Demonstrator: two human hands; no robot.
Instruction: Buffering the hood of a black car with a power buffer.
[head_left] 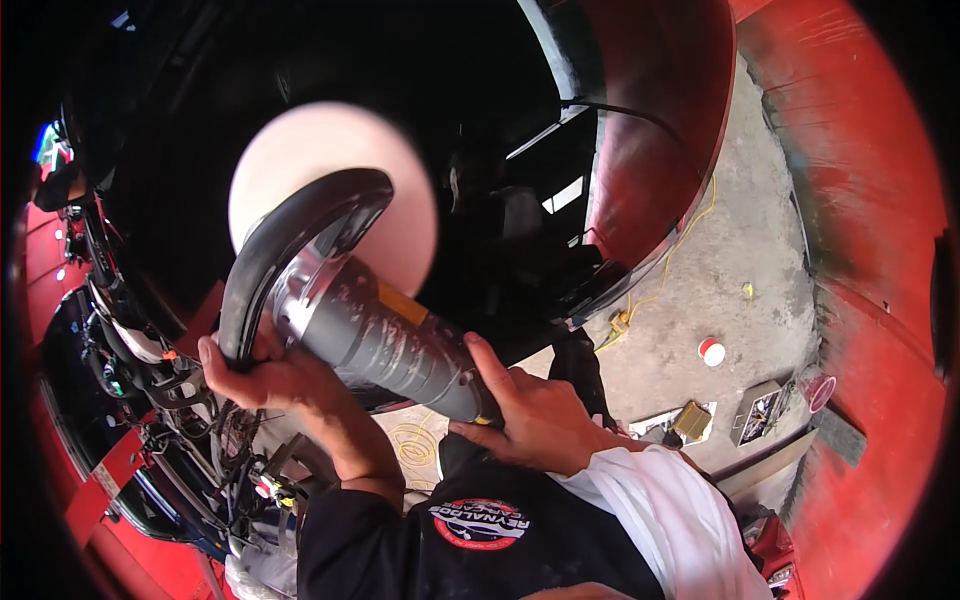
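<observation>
A grey and black polisher (385,345) lies slantwise before me, its round pale pad (400,180) against or just over a glossy black car panel (480,60). The pad's rim looks smeared. My left hand (285,385) grips the lower end of the curved black handle (262,260) near the tool's head, its fingers partly hidden. Around the rear of the polisher's body closes my right hand (540,420). White smudges mark the casing. A white cloth (670,520) hangs over my right arm.
Red walls (860,150) stand to the right. On the concrete floor (745,250) are a yellow cord (680,245), a red-and-white round container (711,351) and a small box (692,420). At left, vehicle parts with wiring (190,420) crowd close. A coiled yellow hose (413,445) lies below.
</observation>
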